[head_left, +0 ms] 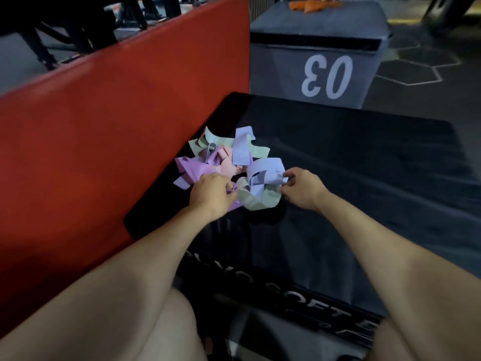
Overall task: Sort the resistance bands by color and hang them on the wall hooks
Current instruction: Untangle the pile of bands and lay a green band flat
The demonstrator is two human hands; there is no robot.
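Note:
A tangled pile of resistance bands [229, 162] lies on a black soft box [351, 165]. It mixes purple, pink, pale green and light blue bands. My left hand [212, 194] pinches a purple band [192, 169] at the pile's near left edge. At the near right edge, my right hand [303, 188] pinches a light blue band [265, 173]. A pale green band [260, 200] curls between the two hands. No wall hooks are in view.
A tall red padded block [104, 126] stands tight against the box's left side. A grey box marked 03 [317, 56] stands behind, with orange bands [309, 5] on top. Dark gym floor with hexagon lines [416, 71] lies to the right. Black equipment frames [78, 27] stand far left.

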